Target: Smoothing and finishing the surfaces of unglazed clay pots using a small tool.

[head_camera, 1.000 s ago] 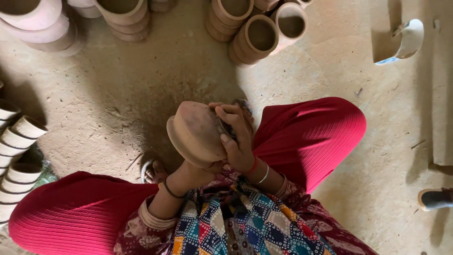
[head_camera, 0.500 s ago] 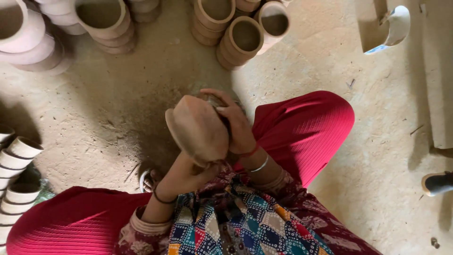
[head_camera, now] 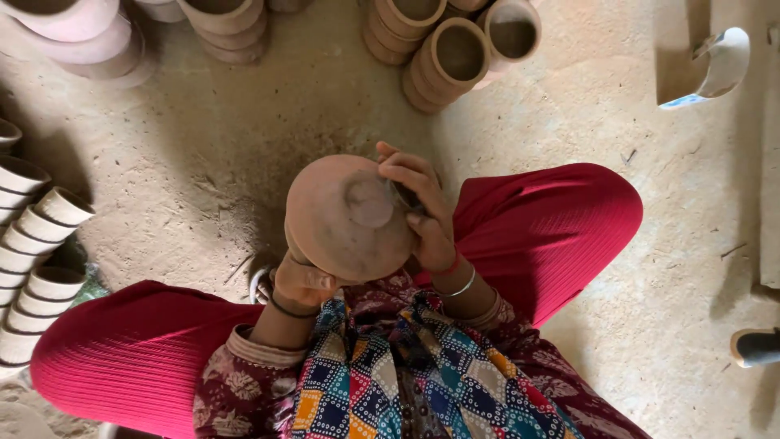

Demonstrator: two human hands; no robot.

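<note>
I hold a round reddish-brown clay pot (head_camera: 345, 218) above my lap, its base turned up at me, smooth and dusty with a small raised knob in the middle. My left hand (head_camera: 302, 280) grips it from below; my right hand (head_camera: 422, 213) curls against its side.

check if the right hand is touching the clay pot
Touching: the head view shows the right hand with fingers curled against the edge of the clay pot, no gap visible.
</note>
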